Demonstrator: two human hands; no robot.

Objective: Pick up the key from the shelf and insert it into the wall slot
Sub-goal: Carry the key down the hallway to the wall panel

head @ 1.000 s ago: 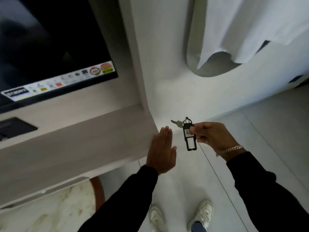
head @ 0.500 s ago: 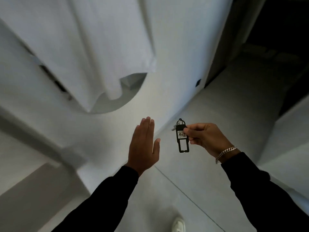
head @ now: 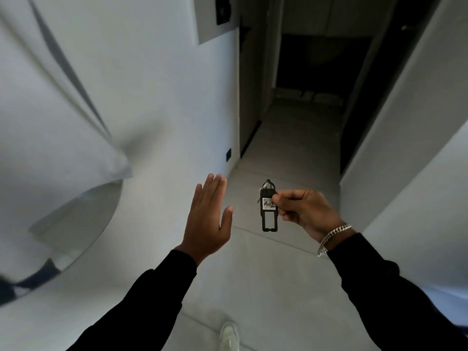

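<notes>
My right hand pinches a black key tag with a white label reading 402; it hangs down from my fingers, and the metal key on its ring is mostly hidden behind the tag. My left hand is held up flat beside it, fingers together, palm turned away, holding nothing. High on the left wall is a dark square panel set in a grey plate; I cannot tell whether it has a slot.
A white cloth hangs over a round mirror on the left wall. A small dark socket sits low on that wall. Ahead runs a grey tiled corridor into a dark doorway. A white wall corner stands on the right.
The view has swung from the shelf and screen round to the right, along the wall to the corridor. Both hands keep their pose, the key tag still in my right hand.
</notes>
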